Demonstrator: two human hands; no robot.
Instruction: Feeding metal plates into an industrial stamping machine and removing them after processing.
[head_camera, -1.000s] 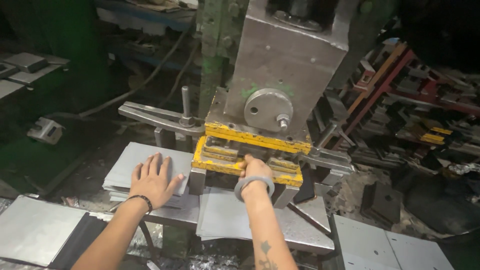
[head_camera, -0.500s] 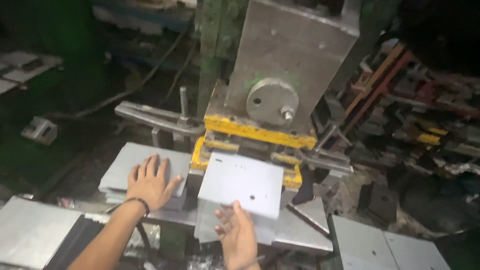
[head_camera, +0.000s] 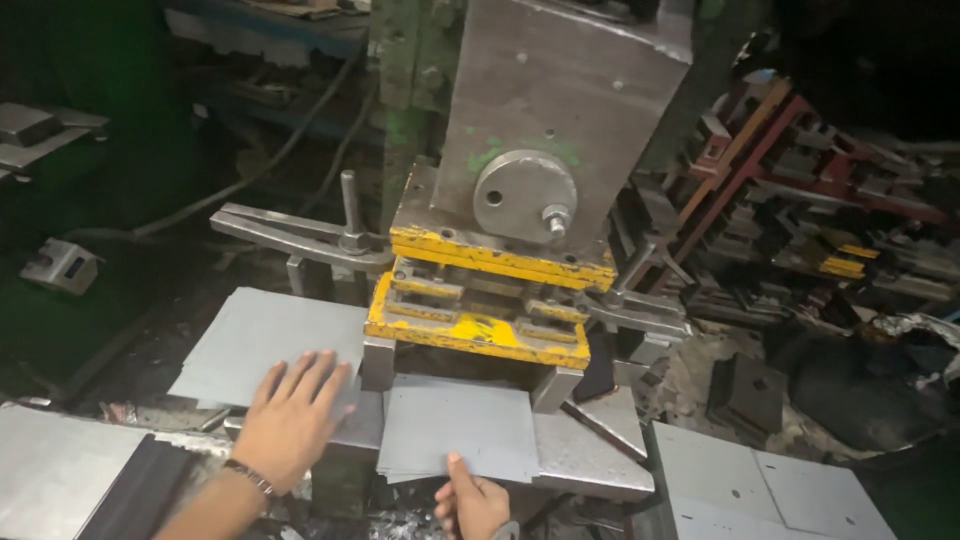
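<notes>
My left hand (head_camera: 290, 420) lies flat with fingers spread on a stack of grey metal sheets (head_camera: 250, 335) left of the press. My right hand (head_camera: 472, 503), low in the view, pinches the near edge of a grey metal sheet (head_camera: 460, 425) with the thumb on top. That sheet lies flat on the press bed, its far edge at the mouth of the yellow die (head_camera: 475, 330). The grey press ram (head_camera: 560, 110) with its yellow upper plate (head_camera: 500, 258) sits just above the die.
A steel clamp arm with an upright bolt (head_camera: 300, 232) reaches in from the left. More grey sheets lie at bottom right (head_camera: 740, 480) and bottom left (head_camera: 50, 470). Dark metal frames and scrap (head_camera: 800, 200) crowd the right side. A small metal block (head_camera: 62, 265) sits far left.
My right hand pulled back from the die, lifted a grey sheet out, and now the sheet lies flat in front of the die. My left hand stayed on the stack.
</notes>
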